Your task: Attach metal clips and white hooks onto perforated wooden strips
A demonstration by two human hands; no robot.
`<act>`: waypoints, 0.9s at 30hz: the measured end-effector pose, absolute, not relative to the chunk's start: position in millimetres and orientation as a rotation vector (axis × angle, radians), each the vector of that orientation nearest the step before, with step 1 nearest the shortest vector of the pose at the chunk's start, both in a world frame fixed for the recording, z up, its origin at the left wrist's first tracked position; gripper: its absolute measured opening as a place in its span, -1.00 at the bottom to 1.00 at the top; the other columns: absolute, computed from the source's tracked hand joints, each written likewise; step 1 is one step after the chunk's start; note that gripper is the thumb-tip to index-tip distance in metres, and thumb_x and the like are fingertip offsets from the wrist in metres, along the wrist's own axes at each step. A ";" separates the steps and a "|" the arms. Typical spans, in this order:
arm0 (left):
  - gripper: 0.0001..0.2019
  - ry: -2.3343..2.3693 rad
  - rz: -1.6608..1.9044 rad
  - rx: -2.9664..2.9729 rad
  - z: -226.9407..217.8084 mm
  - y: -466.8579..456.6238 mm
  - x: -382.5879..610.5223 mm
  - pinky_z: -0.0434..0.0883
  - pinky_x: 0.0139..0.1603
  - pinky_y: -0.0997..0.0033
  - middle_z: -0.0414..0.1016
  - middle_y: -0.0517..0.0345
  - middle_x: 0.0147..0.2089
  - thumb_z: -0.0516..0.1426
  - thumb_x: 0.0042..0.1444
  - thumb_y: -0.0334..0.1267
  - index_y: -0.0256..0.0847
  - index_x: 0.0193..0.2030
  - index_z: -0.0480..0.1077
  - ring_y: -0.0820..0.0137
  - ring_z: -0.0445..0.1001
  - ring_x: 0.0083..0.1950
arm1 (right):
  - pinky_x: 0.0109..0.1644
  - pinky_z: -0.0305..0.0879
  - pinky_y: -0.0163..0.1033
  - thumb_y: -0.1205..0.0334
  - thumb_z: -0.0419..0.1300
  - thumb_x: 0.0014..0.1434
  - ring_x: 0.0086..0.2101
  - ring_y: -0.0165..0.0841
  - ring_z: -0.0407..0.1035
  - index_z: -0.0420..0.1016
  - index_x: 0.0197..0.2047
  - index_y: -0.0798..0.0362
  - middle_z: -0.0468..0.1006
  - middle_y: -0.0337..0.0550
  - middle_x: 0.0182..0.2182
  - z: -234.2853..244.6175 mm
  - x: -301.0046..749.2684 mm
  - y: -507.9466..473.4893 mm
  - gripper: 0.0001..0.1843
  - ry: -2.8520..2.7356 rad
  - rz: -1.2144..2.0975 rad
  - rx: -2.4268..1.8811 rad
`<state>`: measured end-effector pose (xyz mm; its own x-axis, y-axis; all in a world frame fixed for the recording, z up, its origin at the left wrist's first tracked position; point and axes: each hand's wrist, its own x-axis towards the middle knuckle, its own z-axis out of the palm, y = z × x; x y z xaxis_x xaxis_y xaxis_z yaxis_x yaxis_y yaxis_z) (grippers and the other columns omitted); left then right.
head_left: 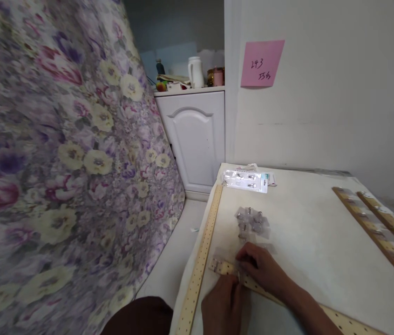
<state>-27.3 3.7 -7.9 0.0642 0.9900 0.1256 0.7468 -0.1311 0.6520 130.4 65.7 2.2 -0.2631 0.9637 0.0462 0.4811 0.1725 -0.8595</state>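
Observation:
My right hand [261, 270] rests on a perforated wooden strip [343, 318] that lies slanted across the white tabletop [309, 232], its fingers curled and pinched at the strip's left end. My left hand [223, 304] is just below it, fingers closed at the same spot; what the fingers grip is too small to make out. A small pile of metal fittings in clear bags [251, 222] lies just beyond my hands. A second perforated strip [202, 253] runs along the table's left edge.
A clear packet of fittings [247, 180] lies at the table's far edge. Two more wooden strips [378, 230] lie at the right. A flowered mattress [60, 153] leans at the left. A white cabinet [197, 139] with a jug stands behind; a pink note [261, 63] hangs on the wall.

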 end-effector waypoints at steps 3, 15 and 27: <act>-0.82 1.725 0.769 1.923 -8.5 3.6 -27.0 0.25 -0.39 0.53 0.49 0.28 -0.42 -0.03 0.19 -0.22 -0.09 -0.34 0.37 0.45 0.46 -0.40 | -0.31 0.23 -0.31 0.47 0.08 -0.01 -0.40 -0.39 0.34 0.44 -0.32 0.06 0.48 -0.23 -0.44 4.2 130.7 65.8 -0.80 -1.844 0.995 -1.366; -0.82 1.721 0.757 1.907 -12.0 4.8 -27.3 0.25 -0.39 0.53 0.50 0.27 -0.42 -0.04 0.18 -0.23 -0.09 -0.34 0.37 0.45 0.47 -0.40 | -0.31 0.18 -0.32 0.45 0.12 -0.04 -0.40 -0.40 0.30 0.41 -0.34 0.06 0.44 -0.25 -0.43 6.6 129.9 62.4 -0.84 -1.871 0.946 -1.344; -0.82 1.715 0.791 1.933 -10.6 3.9 -26.9 0.25 -0.42 0.54 0.51 0.27 -0.43 -0.02 0.17 -0.21 -0.09 -0.35 0.38 0.46 0.47 -0.42 | -0.34 0.17 -0.34 0.46 0.12 -0.06 -0.40 -0.43 0.29 0.38 -0.39 0.05 0.41 -0.26 -0.41 10.6 128.3 60.1 -0.85 -1.874 0.973 -1.326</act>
<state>-26.9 3.9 -10.6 0.0695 0.9892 0.1291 0.7402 -0.1379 0.6581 128.3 60.1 10.6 -0.2891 0.9539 0.0808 0.4828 0.2182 -0.8481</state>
